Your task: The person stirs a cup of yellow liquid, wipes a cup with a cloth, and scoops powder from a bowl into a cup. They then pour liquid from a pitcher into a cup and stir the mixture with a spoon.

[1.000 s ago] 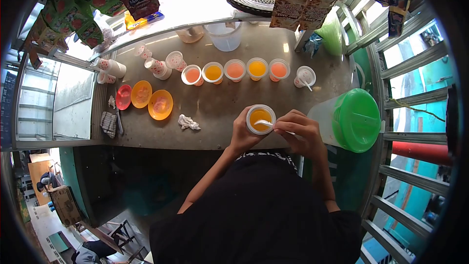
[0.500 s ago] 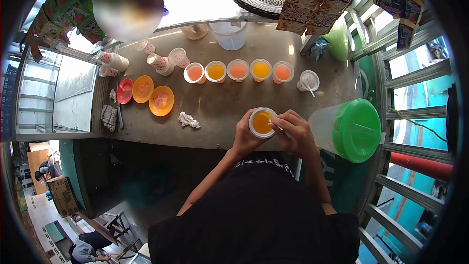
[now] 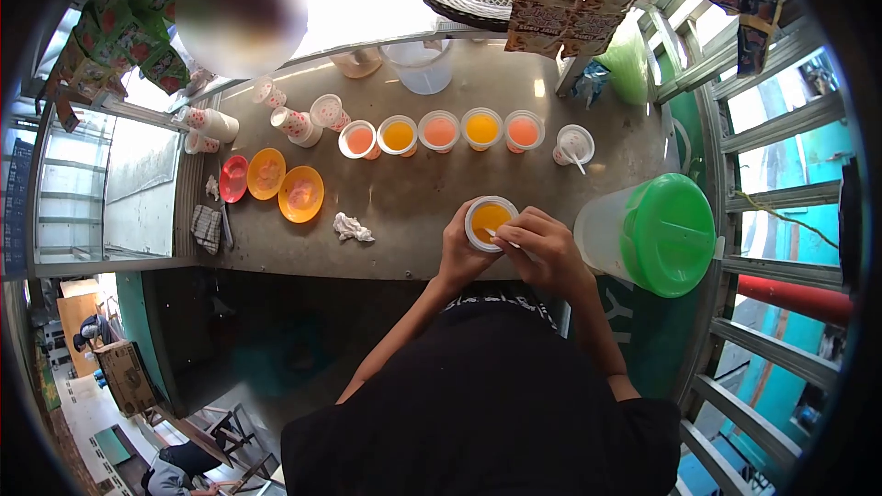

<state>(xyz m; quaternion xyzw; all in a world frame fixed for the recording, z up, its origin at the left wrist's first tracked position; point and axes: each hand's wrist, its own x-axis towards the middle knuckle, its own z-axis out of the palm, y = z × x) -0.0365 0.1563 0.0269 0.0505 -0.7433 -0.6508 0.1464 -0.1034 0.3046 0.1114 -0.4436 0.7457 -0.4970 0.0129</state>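
Near the counter's front edge, my left hand (image 3: 462,243) is wrapped round a plastic cup (image 3: 474,219) of orange-yellow drink. My right hand (image 3: 542,246) pinches a thin white spoon (image 3: 496,234) whose lower end is in the drink; its bowl is hidden. Beyond my hands, several filled cups stand in a row, pink-orange and yellow by turns, among them a pink one (image 3: 439,131) and a yellow one (image 3: 482,129). Right of that row is a cup (image 3: 574,144) with pale contents and a white spoon leaning in it.
A large clear jar with a green lid (image 3: 675,235) lies close to my right hand. Left on the counter (image 3: 386,211) are orange bowls (image 3: 301,194), a red bowl (image 3: 234,178), crumpled tissue (image 3: 352,228) and stacked printed cups (image 3: 292,122). A clear bucket (image 3: 423,69) stands behind; sachets (image 3: 560,0) hang above.
The spoon in my right hand has shifted within the cup and shows more of its length now. My left hand keeps its hold. The whole view has shifted slightly.
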